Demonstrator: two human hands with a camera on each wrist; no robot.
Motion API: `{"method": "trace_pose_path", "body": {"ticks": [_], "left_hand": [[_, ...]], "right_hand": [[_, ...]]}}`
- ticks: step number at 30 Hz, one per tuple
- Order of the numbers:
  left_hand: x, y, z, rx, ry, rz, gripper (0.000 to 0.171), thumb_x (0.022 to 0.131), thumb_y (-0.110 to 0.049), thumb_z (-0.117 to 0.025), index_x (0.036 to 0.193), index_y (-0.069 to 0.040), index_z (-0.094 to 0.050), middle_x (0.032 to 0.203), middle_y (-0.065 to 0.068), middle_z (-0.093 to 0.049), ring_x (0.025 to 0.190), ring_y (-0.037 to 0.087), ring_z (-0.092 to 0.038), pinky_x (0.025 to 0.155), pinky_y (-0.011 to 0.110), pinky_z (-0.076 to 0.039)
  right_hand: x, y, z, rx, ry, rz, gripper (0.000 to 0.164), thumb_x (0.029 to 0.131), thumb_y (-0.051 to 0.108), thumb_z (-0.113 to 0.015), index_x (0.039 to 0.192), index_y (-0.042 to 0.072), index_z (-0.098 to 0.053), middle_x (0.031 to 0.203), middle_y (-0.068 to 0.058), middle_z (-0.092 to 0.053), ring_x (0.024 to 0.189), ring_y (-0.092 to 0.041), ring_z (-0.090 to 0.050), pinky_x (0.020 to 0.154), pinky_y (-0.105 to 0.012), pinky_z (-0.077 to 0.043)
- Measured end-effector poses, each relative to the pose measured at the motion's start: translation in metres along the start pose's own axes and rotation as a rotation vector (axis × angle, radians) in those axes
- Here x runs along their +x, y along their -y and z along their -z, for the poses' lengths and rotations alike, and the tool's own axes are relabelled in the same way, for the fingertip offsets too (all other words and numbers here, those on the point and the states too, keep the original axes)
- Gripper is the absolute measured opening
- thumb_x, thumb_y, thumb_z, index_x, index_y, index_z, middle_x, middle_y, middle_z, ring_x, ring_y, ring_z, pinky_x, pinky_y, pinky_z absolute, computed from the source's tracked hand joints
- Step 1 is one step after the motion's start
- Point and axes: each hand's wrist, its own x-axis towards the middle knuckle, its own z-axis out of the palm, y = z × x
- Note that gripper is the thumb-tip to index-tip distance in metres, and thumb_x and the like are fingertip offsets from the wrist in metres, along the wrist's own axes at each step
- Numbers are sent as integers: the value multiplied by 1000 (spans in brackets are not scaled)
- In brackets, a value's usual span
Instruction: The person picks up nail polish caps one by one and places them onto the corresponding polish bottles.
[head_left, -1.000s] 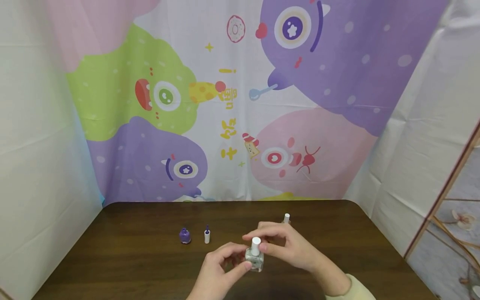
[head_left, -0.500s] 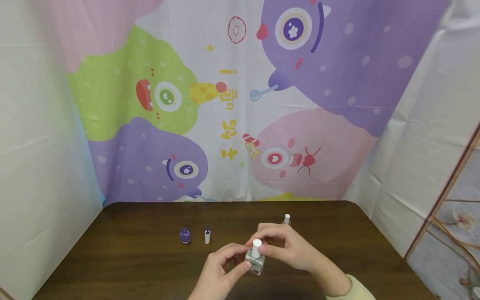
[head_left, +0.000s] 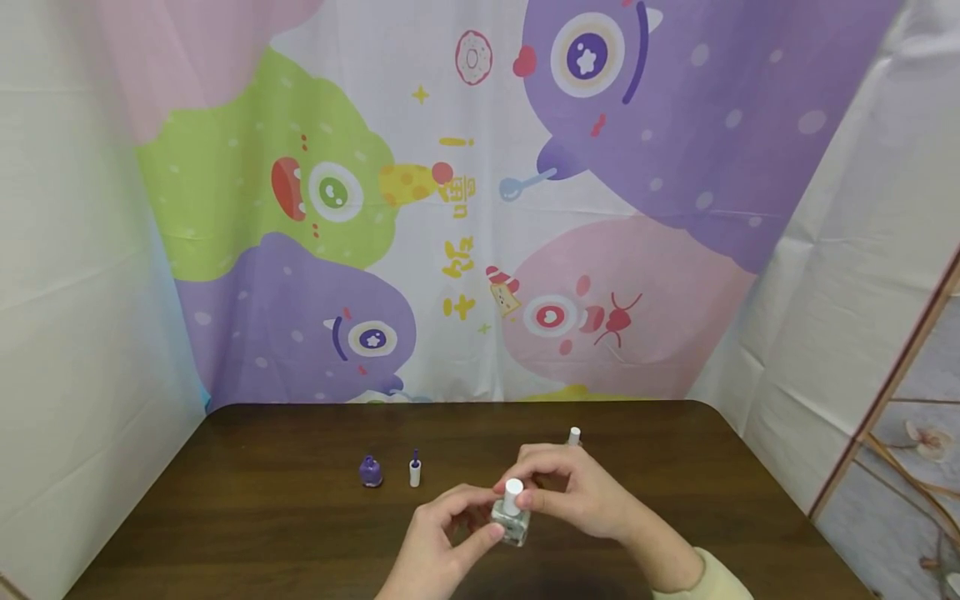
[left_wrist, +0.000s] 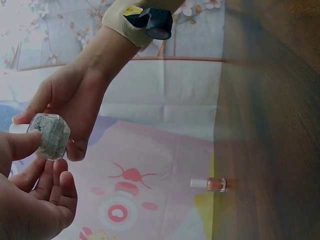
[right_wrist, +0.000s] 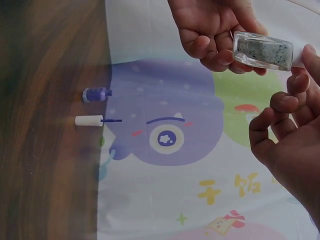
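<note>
Between my two hands is a clear glass nail polish bottle [head_left: 512,527] with pale, dark-speckled polish inside and a white cap [head_left: 513,497] on top. My left hand [head_left: 444,537] pinches the glass body between thumb and fingers. The thumb and forefinger of my right hand [head_left: 581,492] pinch the white cap. In the right wrist view the speckled bottle [right_wrist: 265,51] lies sideways across the picture, cap toward the right hand [right_wrist: 295,130]. The left wrist view shows the left thumb against the glass bottle [left_wrist: 52,137].
On the dark wooden table [head_left: 262,533] stand an uncapped purple polish bottle [head_left: 371,472] and, beside it, its white cap [head_left: 415,475] with the brush pointing up. Behind my right hand stands a reddish polish bottle [left_wrist: 216,184] with a white cap. A cartoon curtain [head_left: 480,358] hangs at the back edge.
The speckled bottle has tilted slightly between the hands, its cap shifting a little. Both hands keep their hold, and the things on the table stay where they were.
</note>
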Motion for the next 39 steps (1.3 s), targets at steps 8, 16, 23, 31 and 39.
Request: {"method": "trace_pose_path", "body": {"ticks": [8,16,23,31,39], "left_hand": [[0,-1,0,21,-20,47,20,82,-13,-72,101,-8,-67,94,7,-68,76,4,-57,66,25,-52],[0,-2,-1,26,-37,42,19,81,-12,-73,99,-9,-68,92,6,-68,75,4,-57,65,25,-51],[0,-2,-3,39,-55,49,18,80,-13,-74,96,-10,-68,89,5,-68,74,4,-57,63,24,-51],[2,-6,-3,43,-88,173,17,75,-14,-79,89,-13,-68,82,3,-66,71,5,-57,63,24,-51],[3,-8,-3,26,-100,206,18,73,-14,-80,84,-13,-67,79,2,-65,69,5,-57,62,24,-50]], "right_hand": [[1,3,-1,-16,-67,-42,20,81,-3,-69,98,5,-70,77,-5,-60,72,-4,-51,55,-23,-45],[1,2,-2,-39,-118,-67,19,77,-1,-73,92,10,-71,67,-2,-44,63,-15,-42,50,-23,-37],[1,2,-4,-43,-147,-73,20,75,-2,-74,90,11,-70,66,-9,-40,64,-19,-40,53,-27,-36],[2,3,-7,-60,-198,-56,18,75,-1,-75,89,8,-69,66,-9,-40,65,-19,-40,55,-29,-36],[4,3,-10,-73,-237,-53,19,74,-1,-76,87,11,-69,65,-9,-40,64,-20,-39,54,-28,-36]]}}
